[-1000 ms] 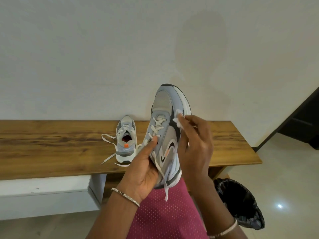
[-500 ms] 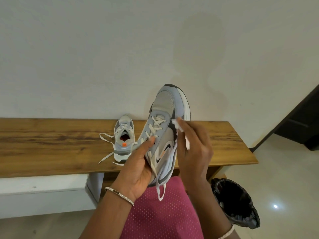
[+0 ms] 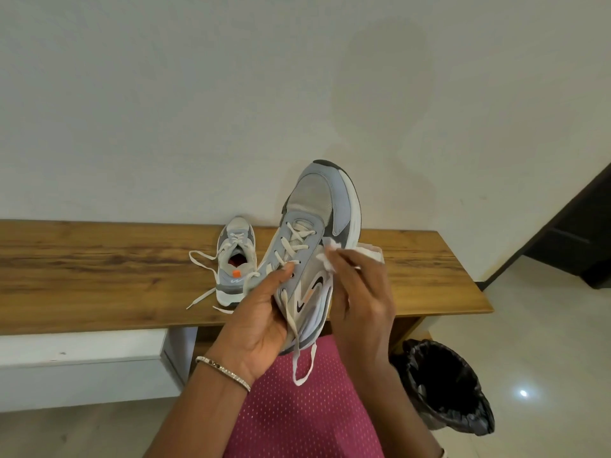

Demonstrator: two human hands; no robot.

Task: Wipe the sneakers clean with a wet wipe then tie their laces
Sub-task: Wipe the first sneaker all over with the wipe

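- Left hand: grip wrapped around the heel and laced side of a grey sneaker, thumb lying along the eyelets. Shoe is held up in the air, toe pointing up and away, above the person's lap.
- Right hand: grip pinching a white wipe, pressed against the shoe's right side panel, just below the toe box. Part of the wipe sticks out past the fingers to the right.
- Held shoe's laces: untied; loose ends hang down past the heel over the maroon mesh shorts.
- Second sneaker: stands upright on the wooden counter, toe toward the wall, just left of the held shoe. Its laces are also untied, ends trailing left and forward on the wood.
- Bracelet: on the left wrist.
- Bin: lined with a black bag, on the floor at lower right, beside the counter's end.
- White wall behind the counter.
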